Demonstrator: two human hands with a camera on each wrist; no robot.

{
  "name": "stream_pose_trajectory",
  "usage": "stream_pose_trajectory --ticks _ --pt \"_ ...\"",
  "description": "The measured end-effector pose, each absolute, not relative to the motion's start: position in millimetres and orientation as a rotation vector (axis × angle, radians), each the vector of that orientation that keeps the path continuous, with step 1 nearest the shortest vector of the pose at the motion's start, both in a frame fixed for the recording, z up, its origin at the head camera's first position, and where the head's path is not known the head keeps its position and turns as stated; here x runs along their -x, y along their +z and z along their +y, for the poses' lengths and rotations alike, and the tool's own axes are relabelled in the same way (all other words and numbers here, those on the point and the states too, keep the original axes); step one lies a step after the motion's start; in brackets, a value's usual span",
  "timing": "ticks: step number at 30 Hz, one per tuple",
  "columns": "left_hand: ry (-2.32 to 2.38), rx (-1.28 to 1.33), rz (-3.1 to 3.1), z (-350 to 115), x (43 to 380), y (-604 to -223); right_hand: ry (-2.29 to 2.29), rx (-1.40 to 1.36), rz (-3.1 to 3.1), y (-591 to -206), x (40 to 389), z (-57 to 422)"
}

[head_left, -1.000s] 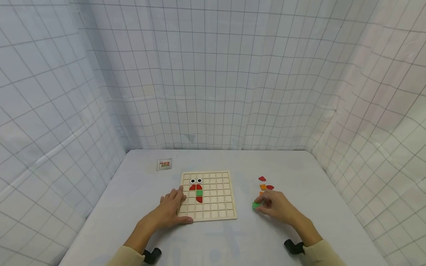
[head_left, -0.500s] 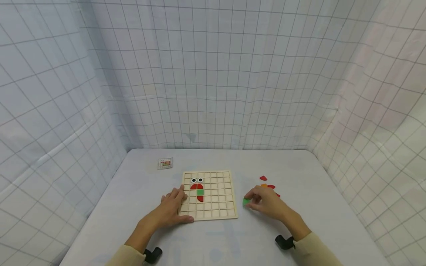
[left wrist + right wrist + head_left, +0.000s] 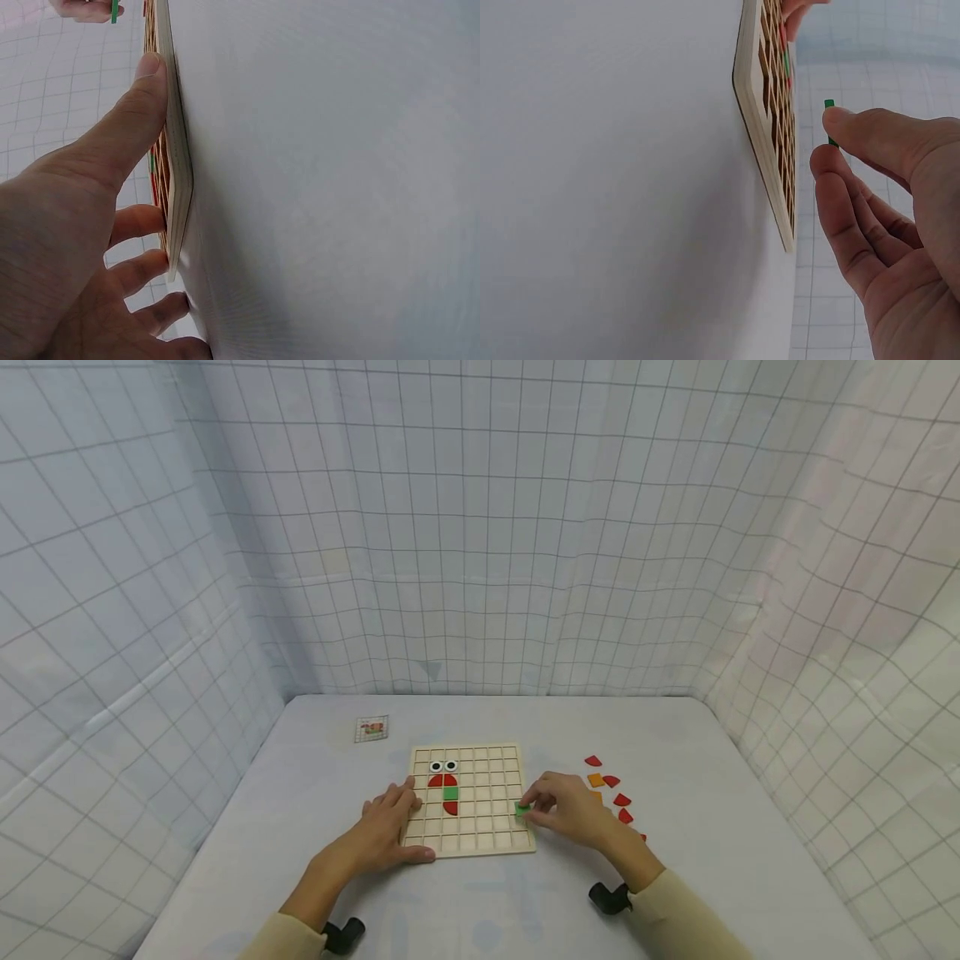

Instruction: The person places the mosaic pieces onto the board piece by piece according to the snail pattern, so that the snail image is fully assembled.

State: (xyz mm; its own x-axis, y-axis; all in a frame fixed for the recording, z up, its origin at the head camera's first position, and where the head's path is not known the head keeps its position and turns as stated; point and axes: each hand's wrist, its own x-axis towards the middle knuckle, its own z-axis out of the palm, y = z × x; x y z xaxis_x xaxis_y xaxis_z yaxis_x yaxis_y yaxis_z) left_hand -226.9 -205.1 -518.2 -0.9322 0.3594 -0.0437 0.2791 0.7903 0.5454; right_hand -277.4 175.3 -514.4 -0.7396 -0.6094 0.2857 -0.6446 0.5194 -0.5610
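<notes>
A wooden grid board [image 3: 487, 827] lies on the white table. On its left part are two eye tiles [image 3: 443, 767], two red quarter-round tiles [image 3: 442, 782] below them, then a green square tile [image 3: 451, 794] and another red quarter-round tile [image 3: 451, 808]. My left hand [image 3: 382, 835] rests at the board's front left corner, thumb along the near edge and fingers spread on the left side. Between thumb and fingertip my right hand [image 3: 573, 810] pinches a second green square tile [image 3: 829, 103]. In the right wrist view this tile is raised off the board, near its right edge.
Right of the board lie loose orange square tiles [image 3: 596, 780] and several red quarter-round tiles [image 3: 622, 799], some partly covered by my right hand. A small picture card [image 3: 371, 728] sits at the back left. Gridded white curtains [image 3: 487, 568] enclose the table.
My right hand has carried the green square tile left, from beside the loose tiles to over the board's right edge, uncovering more red tiles. The left hand has stayed put.
</notes>
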Motion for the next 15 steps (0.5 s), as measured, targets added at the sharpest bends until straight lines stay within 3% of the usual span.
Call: stream_pose_trajectory --ticks 15 --pt "0.837 -0.505 2.824 -204.4 224.9 -514.3 1.089 -1.157 -2.676 -513.4 284.4 126.2"
